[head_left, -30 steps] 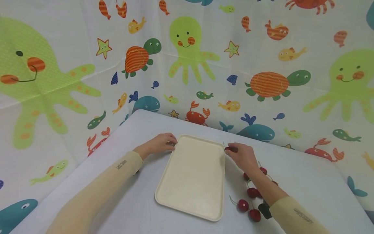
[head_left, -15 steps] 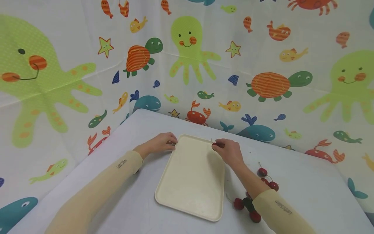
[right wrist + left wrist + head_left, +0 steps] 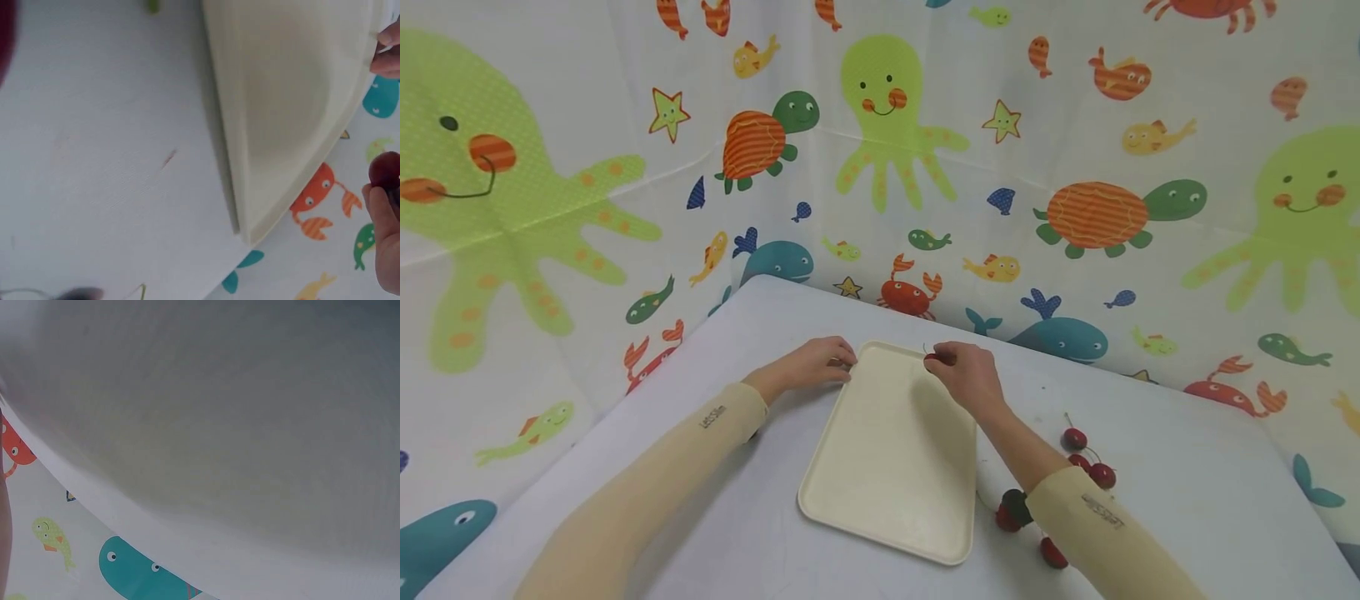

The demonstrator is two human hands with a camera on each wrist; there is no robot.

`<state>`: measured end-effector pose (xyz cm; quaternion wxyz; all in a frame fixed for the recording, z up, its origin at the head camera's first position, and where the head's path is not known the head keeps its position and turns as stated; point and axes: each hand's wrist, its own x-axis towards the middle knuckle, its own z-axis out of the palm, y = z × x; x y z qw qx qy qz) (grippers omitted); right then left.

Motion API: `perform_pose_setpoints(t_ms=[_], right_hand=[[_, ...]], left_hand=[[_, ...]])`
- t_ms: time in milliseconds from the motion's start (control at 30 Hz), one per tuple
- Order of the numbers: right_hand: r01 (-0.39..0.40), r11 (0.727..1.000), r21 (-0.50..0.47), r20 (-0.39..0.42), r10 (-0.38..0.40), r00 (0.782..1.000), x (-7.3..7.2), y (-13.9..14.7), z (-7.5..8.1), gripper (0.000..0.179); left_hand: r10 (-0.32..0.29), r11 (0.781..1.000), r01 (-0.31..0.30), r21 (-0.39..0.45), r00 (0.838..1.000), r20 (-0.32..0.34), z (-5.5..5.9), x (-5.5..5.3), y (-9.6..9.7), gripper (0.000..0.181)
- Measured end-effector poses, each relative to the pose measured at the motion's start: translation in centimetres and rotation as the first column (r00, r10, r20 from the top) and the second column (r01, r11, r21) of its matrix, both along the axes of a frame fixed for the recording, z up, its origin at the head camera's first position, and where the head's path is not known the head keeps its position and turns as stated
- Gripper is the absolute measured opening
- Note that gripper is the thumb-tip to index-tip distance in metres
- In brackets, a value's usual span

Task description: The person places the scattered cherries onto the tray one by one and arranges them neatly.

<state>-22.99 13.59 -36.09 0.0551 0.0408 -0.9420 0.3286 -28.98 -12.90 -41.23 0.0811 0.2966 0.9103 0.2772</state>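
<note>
A shallow cream tray (image 3: pixel 891 467) lies flat on the white table. My left hand (image 3: pixel 808 363) is at its far left corner, fingertips resting at the rim; the right wrist view shows those fingertips (image 3: pixel 386 62) too. Over the far part of the tray, my right hand (image 3: pixel 972 375) pinches a dark red cherry (image 3: pixel 931 363) between thumb and fingers, its thin stem pointing up. The cherry (image 3: pixel 384 170) appears at the right edge of the right wrist view, with part of the hand below it. No object shows in the left wrist view beyond white cloth and curtain.
Several cherries lie on the table right of the tray, among them a single cherry (image 3: pixel 1074 438), another (image 3: pixel 1102 476) and a nearer one (image 3: pixel 1054 553), partly covered by my right sleeve (image 3: pixel 1105 521). A dark wrist camera (image 3: pixel 1017 505) hangs under that sleeve. A sea-animal curtain (image 3: pixel 917 225) backs the table.
My right hand has carried the cherry leftward from the tray's right far corner to over its far part. My left hand stays at the rim, and the tray has not moved.
</note>
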Motion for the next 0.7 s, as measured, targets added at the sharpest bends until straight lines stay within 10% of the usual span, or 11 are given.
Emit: perform_pose_setpoints(t_ms=[700], right_hand=[[0.029, 0.997, -0.078, 0.045, -0.026, 0.999, -1.3, -5.5, -0.9, 0.031]], left_hand=[[-0.031, 1.000, 0.030, -0.006, 0.999, -0.030, 0.2, 0.1, 0.1, 0.028]])
